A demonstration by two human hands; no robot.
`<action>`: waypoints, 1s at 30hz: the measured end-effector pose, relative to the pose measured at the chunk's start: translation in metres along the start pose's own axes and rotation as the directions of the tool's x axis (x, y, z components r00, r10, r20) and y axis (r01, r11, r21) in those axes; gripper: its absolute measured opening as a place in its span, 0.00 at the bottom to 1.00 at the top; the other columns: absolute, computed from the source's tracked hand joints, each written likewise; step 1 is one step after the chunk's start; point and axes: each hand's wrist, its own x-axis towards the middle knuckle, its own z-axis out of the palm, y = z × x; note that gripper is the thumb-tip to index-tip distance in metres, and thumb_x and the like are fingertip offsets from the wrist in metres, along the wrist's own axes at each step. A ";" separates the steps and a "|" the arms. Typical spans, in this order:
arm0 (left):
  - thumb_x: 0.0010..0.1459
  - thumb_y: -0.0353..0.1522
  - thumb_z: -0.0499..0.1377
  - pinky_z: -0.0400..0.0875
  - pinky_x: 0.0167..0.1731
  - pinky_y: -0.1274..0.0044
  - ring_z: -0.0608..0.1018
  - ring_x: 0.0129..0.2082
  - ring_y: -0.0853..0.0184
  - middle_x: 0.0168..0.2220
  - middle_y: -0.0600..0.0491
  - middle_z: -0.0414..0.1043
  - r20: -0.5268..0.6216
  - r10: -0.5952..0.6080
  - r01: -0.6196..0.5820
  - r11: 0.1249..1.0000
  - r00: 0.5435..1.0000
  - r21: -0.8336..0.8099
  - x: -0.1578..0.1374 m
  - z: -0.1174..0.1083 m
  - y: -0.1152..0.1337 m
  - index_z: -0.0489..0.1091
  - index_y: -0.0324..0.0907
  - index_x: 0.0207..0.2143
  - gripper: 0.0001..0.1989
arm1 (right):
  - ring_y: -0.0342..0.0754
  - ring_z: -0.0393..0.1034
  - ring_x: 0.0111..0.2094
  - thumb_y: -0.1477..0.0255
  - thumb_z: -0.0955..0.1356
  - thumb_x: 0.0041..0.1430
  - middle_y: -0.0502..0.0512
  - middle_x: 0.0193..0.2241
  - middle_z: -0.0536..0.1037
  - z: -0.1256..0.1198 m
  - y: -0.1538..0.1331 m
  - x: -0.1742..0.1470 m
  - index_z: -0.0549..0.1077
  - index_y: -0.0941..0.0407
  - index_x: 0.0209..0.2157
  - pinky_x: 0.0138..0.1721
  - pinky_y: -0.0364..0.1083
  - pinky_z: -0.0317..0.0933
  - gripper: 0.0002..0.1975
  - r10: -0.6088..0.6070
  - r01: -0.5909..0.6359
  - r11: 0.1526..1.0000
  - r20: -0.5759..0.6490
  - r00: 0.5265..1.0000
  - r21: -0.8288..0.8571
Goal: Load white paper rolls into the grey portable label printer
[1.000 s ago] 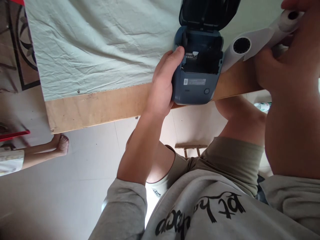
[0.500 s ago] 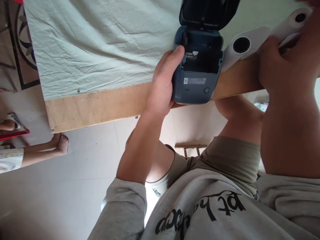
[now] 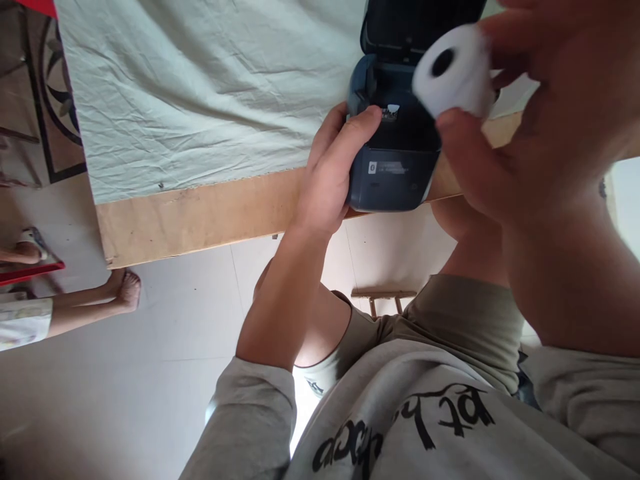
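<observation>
A dark blue label printer rests at the table's front edge, its black lid swung up and its paper bay exposed. My left hand grips the printer's left side, with the thumb over the rim of the bay. In my right hand is a white paper roll, held between thumb and fingers. The roll is slightly blurred and hangs over the right side of the bay, its dark core facing up and left. Whatever lies behind my right hand is mostly hidden.
A pale green cloth covers the table, with a bare wooden edge along the front. Below are my legs and a small wooden stool. At far left, another person's bare foot shows beyond the table corner.
My right hand has brought a paper roll leftward from the table's right side to above the printer. My left hand stays on the printer, its thumb slightly farther over the bay.
</observation>
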 end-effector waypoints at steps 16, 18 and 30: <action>0.47 0.40 0.52 0.66 0.20 0.83 0.68 0.25 0.73 0.28 0.55 0.62 0.304 0.120 -0.097 0.991 0.945 -0.091 0.012 -0.024 -0.015 0.62 0.46 0.31 0.10 | 0.33 0.59 0.46 0.64 0.59 0.48 0.37 0.40 0.64 0.013 0.001 0.012 0.63 0.55 0.32 0.50 0.42 0.56 0.11 -0.198 0.197 0.931 0.026 0.980 -0.306; 0.47 0.40 0.52 0.65 0.20 0.83 0.68 0.25 0.74 0.27 0.56 0.61 0.280 0.119 -0.099 0.991 0.953 -0.086 0.013 -0.023 -0.013 0.62 0.46 0.30 0.09 | 0.34 0.60 0.43 0.62 0.59 0.47 0.39 0.37 0.65 0.012 0.002 0.010 0.65 0.54 0.30 0.49 0.44 0.56 0.12 -0.229 0.211 0.908 -0.005 0.974 -0.362; 0.41 0.29 0.57 0.66 0.35 0.80 0.73 0.37 0.70 0.28 0.59 0.65 0.375 0.227 -0.239 0.971 0.899 -0.013 0.031 -0.027 -0.019 0.65 0.44 0.36 0.15 | 0.33 0.58 0.39 0.68 0.62 0.43 0.45 0.34 0.65 0.011 0.008 -0.023 0.67 0.55 0.32 0.44 0.40 0.55 0.12 -0.323 0.302 0.908 -0.025 0.946 -0.292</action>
